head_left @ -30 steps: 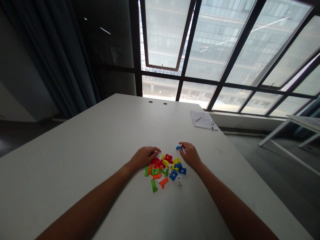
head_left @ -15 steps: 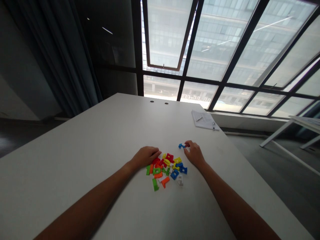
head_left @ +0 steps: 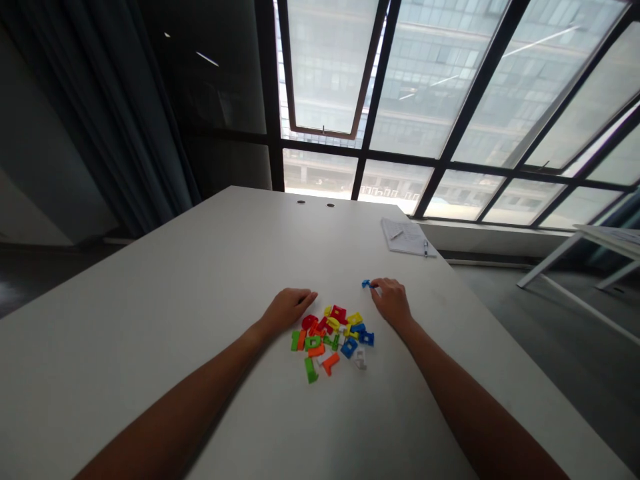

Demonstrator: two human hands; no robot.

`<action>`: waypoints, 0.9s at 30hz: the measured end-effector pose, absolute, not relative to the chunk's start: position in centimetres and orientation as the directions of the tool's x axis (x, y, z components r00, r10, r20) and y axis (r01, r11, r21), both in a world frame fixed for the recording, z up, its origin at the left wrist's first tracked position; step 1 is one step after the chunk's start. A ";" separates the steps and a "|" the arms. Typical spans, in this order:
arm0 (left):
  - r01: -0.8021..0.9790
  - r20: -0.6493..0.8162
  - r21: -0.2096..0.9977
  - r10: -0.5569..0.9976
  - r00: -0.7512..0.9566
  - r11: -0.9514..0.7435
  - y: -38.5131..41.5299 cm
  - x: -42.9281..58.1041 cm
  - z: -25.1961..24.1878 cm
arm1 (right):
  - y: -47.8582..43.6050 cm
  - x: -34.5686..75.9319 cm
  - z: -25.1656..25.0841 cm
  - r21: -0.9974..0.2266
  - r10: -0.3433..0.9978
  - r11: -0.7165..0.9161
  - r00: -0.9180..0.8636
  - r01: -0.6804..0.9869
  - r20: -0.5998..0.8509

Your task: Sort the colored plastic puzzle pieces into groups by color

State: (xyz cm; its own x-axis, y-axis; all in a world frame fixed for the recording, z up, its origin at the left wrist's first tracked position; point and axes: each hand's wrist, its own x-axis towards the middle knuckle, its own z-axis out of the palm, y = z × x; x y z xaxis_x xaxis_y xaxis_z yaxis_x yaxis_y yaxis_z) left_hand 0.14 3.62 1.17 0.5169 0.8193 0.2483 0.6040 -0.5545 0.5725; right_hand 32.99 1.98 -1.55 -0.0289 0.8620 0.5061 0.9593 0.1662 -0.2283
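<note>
At the right of a pile of small coloured plastic pieces (head_left: 332, 341), my right hand (head_left: 393, 300) pinches a small blue plastic piece (head_left: 366, 284) by one end, just beyond the pile. The piece's far end sticks out to the left of the fingertips. My left hand (head_left: 289, 308) rests on the table at the pile's upper left, fingers drawn together, with nothing visible in them. Closest to it lies a red rounded piece (head_left: 309, 322). The pile mixes red, orange, yellow, green, blue and white pieces; some overlap. A green piece (head_left: 311, 370) lies at the near edge.
The white table (head_left: 225, 260) stretches toward the windows (head_left: 330, 67). Papers (head_left: 406, 237) with pens on them lie at its far right. Two round dark holes are near the far edge. Another white table (head_left: 607, 241) stands at right, and a dark curtain (head_left: 125, 100) hangs at left.
My left hand has drawn slightly up and away from the pile, uncovering the red rounded piece. My right hand has shifted slightly away to the right with the blue piece, which is turned differently.
</note>
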 end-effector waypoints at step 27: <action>0.524 0.193 0.536 0.700 0.688 -0.662 2.2 0.1 2.7 | -2.6 32.3 -0.1 -0.612 0.945 0.282 -0.103 0.739 0.311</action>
